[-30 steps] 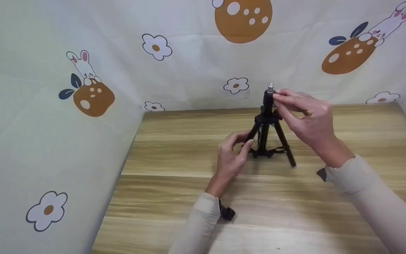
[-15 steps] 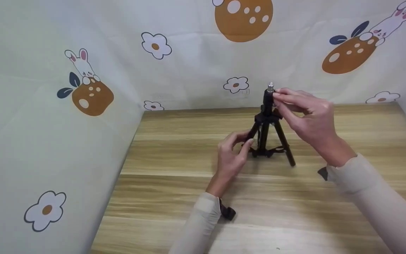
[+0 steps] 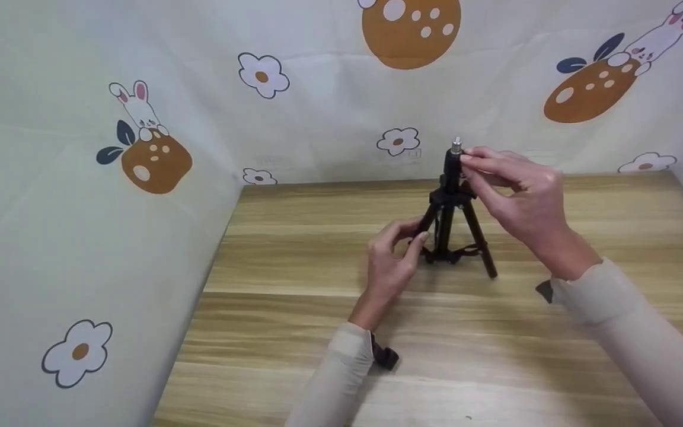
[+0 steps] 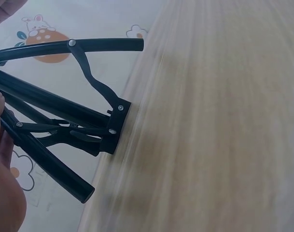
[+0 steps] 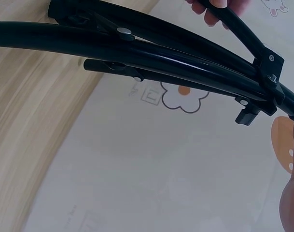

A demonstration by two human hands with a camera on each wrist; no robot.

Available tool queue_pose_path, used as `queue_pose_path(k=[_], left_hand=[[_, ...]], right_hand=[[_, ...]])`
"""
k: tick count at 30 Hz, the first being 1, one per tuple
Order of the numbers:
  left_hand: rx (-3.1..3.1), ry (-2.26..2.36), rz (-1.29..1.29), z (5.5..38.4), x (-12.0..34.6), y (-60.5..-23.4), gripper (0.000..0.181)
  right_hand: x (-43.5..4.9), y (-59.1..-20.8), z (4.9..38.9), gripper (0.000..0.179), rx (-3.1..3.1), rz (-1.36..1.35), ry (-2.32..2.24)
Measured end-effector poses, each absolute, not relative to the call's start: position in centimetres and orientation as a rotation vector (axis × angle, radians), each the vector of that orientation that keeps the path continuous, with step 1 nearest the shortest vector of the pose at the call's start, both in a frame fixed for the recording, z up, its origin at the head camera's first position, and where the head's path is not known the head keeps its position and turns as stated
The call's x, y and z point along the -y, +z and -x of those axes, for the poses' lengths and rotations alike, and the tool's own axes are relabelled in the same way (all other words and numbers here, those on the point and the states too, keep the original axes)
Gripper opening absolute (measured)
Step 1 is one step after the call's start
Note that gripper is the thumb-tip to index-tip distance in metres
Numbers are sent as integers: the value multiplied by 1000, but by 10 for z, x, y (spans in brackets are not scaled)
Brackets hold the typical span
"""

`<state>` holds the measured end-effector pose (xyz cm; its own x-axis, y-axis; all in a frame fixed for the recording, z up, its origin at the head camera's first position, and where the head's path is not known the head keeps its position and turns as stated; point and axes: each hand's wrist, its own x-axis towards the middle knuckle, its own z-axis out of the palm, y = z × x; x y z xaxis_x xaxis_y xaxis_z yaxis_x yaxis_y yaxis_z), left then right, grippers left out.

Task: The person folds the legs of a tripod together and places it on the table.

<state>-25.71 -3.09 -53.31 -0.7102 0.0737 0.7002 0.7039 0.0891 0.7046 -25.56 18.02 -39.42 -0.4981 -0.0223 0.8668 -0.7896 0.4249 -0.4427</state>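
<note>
A small black tripod (image 3: 446, 228) is held upright over the wooden table in the head view, its legs partly spread. A silver threaded tip (image 3: 456, 146) tops its centre column. My left hand (image 3: 392, 261) pinches one leg between thumb and fingers. At the upper column, my right hand (image 3: 525, 196) pinches just under the silver tip. The left wrist view shows leg braces (image 4: 91, 72) joined to a bracket (image 4: 119, 128) at the column's foot. In the right wrist view, the right thumb (image 5: 291, 198) lies against the column's top at the edge. Whether the feet touch the table cannot be told.
The wood-grain table (image 3: 270, 332) spreads below and in front of the tripod. A pale cloth wall (image 3: 318, 112) printed with rabbits, oranges and flowers rises behind and on both sides. Dark straps (image 3: 384, 357) show at the cuffs.
</note>
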Motion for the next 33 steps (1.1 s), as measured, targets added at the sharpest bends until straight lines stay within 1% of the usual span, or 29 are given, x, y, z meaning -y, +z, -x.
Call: queue_pose_path(k=[25,33], left_hand=[[1856,-1704,748,260,28,-535,21],[1847,-1718,744,260,26,-535,21]], right_hand=[[-180,-394,259,26,1830,-696,1148],[-179,-392,258,28,1826,-696,1173]])
